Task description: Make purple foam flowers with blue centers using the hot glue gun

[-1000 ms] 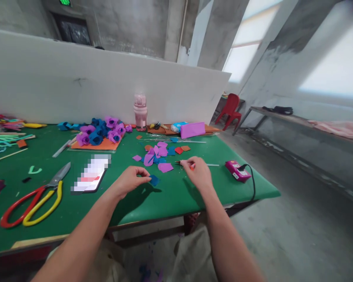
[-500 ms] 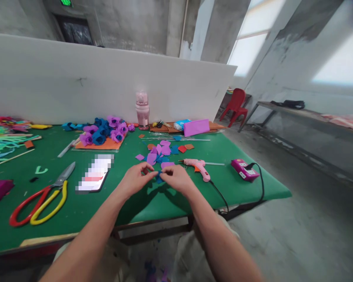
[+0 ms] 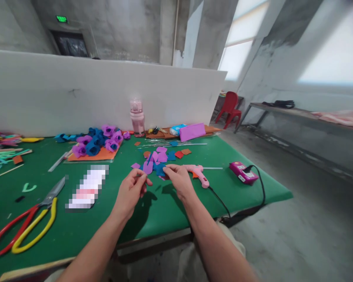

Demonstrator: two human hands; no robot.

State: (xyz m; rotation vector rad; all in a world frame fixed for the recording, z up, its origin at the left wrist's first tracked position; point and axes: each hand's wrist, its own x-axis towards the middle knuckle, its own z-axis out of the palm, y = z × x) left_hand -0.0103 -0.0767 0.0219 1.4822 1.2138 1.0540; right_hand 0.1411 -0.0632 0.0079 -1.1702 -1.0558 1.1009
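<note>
My left hand (image 3: 134, 188) hovers over the near part of the table, thumb and fingers pinched together; whatever it holds, if anything, is hidden. My right hand (image 3: 180, 181) reaches to the near edge of a pile of cut paper pieces, its thumb and forefinger closed at the rim of a blue paper petal (image 3: 160, 169). Purple petals (image 3: 162, 157) lie heaped just beyond the fingertips, with a red piece (image 3: 179, 154) and brown ones beside them. Right of that hand lies a pink glue gun (image 3: 200, 174), its nozzle covered by the hand.
Large scissors (image 3: 48, 201) and a phone (image 3: 88, 187) lie at left. Purple and blue paper flowers (image 3: 97, 141) sit on orange sheets behind. A pink bottle (image 3: 137, 119) stands against the white board (image 3: 106, 90). The glue gun's cord hangs near a magenta power strip (image 3: 242, 172).
My hands, earlier together around a small blue piece, have come apart. The left drew back leftward; the right moved to the paper pile. The view has shifted slightly.
</note>
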